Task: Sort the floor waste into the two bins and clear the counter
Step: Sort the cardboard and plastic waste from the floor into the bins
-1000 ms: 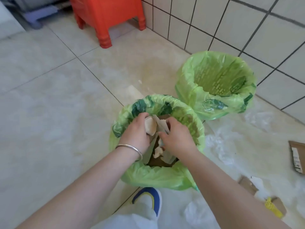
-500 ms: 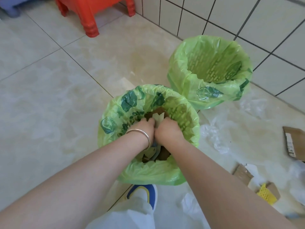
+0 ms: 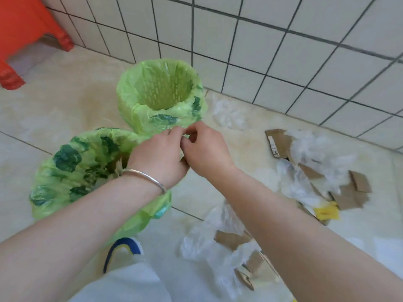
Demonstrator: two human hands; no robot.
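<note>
A: Location?
B: Beige glossy tiled floor [image 3: 65,101] meeting a white tiled wall with dark grout [image 3: 283,51]. A red plastic stool [image 3: 26,29] stands at upper left.

A: Bins?
B: Two round bins lined with light green plastic bags. The near bin [image 3: 72,166] sits at lower left, brown scraps visible inside. The far bin [image 3: 159,94] stands just beyond it, close to the wall; its mesh interior shows no contents.

A: Hand status?
B: Left hand [image 3: 159,158], silver bangle [image 3: 148,177] on the wrist, and right hand [image 3: 207,149] meet above the gap between the bins, fingertips touching. Fingers on both are curled; whether they pinch anything, I cannot tell.

A: Remaining waste?
B: Torn brown cardboard pieces [image 3: 353,192], crumpled clear plastic film [image 3: 316,149] and a yellow scrap [image 3: 327,212] lie on the floor to the right. More film and cardboard [image 3: 231,238] lie under the right forearm.
</note>
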